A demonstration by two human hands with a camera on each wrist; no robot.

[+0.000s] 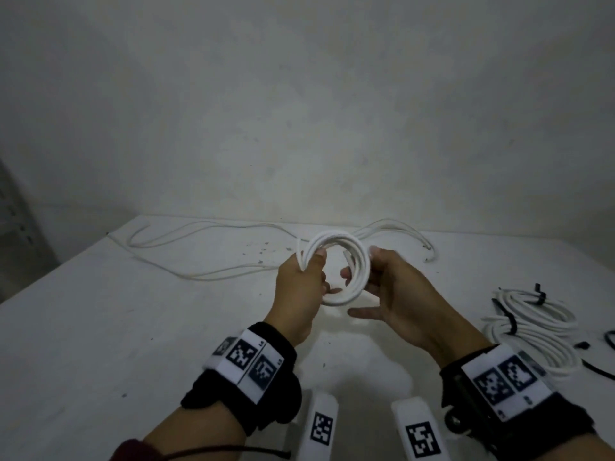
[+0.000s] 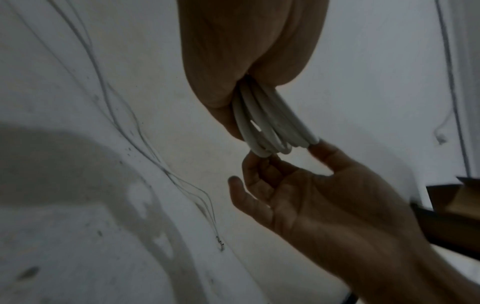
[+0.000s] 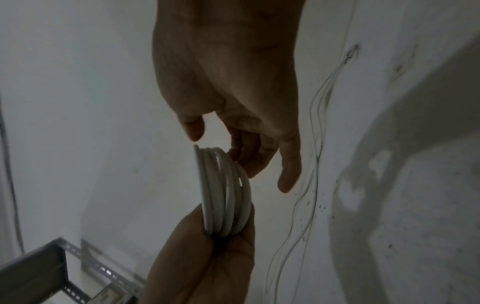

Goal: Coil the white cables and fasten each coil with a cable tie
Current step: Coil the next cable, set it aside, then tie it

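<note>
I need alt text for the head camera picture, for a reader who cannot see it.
Two hands hold a coil of white cable above a white table: left hand on its left side, right hand on its right. Loose white cables lie behind; coils with black cable ties lie at right.

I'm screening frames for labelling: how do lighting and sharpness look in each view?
Head view: dim, darker corners, coil fairly sharp. Left wrist view: left hand dark against the pale table, with a broad soft shadow. Right wrist view: murky, coil edges soft, right hand in shade.
</note>
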